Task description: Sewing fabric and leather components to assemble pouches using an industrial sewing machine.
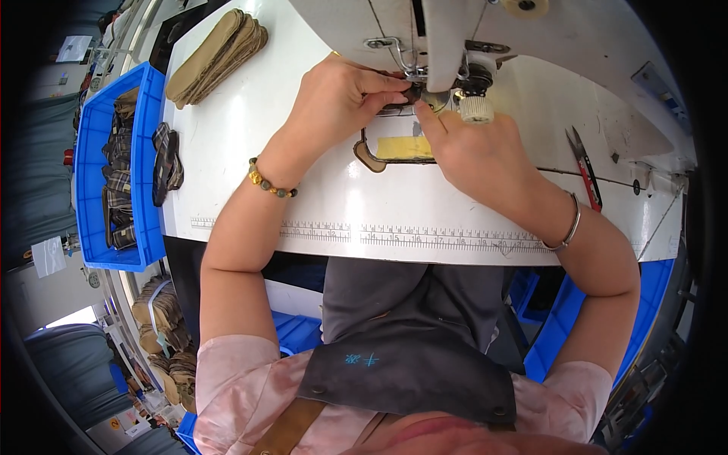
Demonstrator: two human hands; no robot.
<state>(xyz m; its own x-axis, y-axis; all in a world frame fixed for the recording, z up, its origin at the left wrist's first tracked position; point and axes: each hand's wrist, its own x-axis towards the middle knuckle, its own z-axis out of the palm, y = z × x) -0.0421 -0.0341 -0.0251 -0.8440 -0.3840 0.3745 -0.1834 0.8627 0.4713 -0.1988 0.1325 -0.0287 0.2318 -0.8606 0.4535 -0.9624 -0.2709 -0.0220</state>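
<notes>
My left hand (pixel 337 106) is closed, pinching a small dark piece (pixel 408 95) beneath the presser foot of the white sewing machine (pixel 576 57). My right hand (pixel 474 152) has its index finger extended to that piece, with the other fingers bent and partly hidden near the machine's ridged knob (pixel 476 109). A yellow strip (pixel 402 148) lies on the white table (pixel 318 197) just below the needle area. A pair of red-and-black scissors (pixel 588 174) lies right of my right hand.
A stack of tan oval pieces (pixel 212 57) is at the back left. A blue bin (pixel 95 174) holds plaid pieces, with more plaid pieces (pixel 167 159) beside it. More tan bundles (pixel 159 311) sit low left. Blue bins (pixel 296 330) are below the table.
</notes>
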